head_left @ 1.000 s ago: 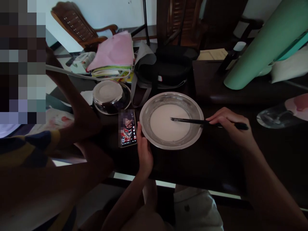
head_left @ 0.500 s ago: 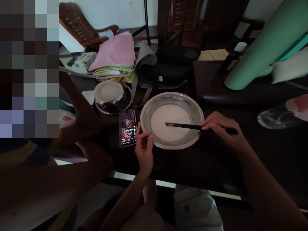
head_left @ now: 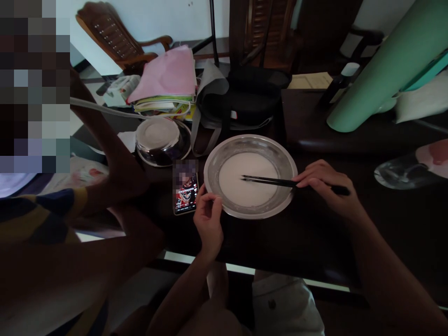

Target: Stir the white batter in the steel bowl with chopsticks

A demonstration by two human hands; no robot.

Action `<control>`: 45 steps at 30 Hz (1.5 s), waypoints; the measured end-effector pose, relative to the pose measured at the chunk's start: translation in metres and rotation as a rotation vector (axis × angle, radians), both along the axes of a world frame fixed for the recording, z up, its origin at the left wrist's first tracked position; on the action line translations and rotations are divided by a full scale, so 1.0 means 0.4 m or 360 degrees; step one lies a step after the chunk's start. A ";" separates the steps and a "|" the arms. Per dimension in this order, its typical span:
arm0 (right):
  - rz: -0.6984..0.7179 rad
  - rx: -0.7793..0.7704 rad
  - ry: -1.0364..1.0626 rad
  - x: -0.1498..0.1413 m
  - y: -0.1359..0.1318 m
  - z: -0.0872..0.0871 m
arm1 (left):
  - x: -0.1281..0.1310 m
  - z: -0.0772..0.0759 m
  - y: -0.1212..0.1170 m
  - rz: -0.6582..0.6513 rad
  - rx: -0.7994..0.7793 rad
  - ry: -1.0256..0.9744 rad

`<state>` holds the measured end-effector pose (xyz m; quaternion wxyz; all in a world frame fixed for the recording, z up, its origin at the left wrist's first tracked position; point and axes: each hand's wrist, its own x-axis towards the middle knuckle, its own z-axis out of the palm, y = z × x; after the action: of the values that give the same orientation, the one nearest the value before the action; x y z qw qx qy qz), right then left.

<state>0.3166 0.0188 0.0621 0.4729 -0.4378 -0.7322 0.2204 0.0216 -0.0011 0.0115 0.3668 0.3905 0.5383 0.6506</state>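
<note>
Right hand [head_left: 324,186] holding black chopsticks [head_left: 269,181] over metal bowl [head_left: 252,212]

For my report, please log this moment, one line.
round silver metal bowl: white liquid | right hand: holds slender black chopsticks | left hand: at bowl's rim

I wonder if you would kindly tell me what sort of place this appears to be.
Probably a home, perhaps a living room: a wooden chair stands behind, and a phone lies beside a bowl on the dark table.
</note>
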 end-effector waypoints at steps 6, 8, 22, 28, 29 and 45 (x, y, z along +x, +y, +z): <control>0.0101 0.0004 0.0123 0.006 -0.003 0.000 | -0.010 0.028 0.058 -0.0040 -0.0043 -0.0009; 0.0137 -0.0028 0.0102 0.006 -0.003 -0.001 | -0.013 0.032 0.075 -0.0046 -0.0039 0.0007; -0.0058 0.0016 0.0081 -0.010 0.003 -0.001 | -0.025 0.027 0.080 -0.0007 -0.0039 0.0203; -0.0043 -0.0010 0.0188 -0.010 -0.002 -0.004 | -0.021 0.026 0.091 0.0025 -0.0079 0.0127; 0.0020 -0.0029 0.0153 -0.017 -0.003 -0.004 | -0.021 0.026 0.092 0.0027 -0.0086 0.0116; 0.0029 -0.0005 0.0001 -0.019 0.002 -0.001 | -0.013 0.026 0.098 0.0076 -0.0082 0.0162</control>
<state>0.3089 0.0195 0.0619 0.4705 -0.4317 -0.7357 0.2259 0.0162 0.0380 0.0220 0.3333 0.4005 0.5821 0.6243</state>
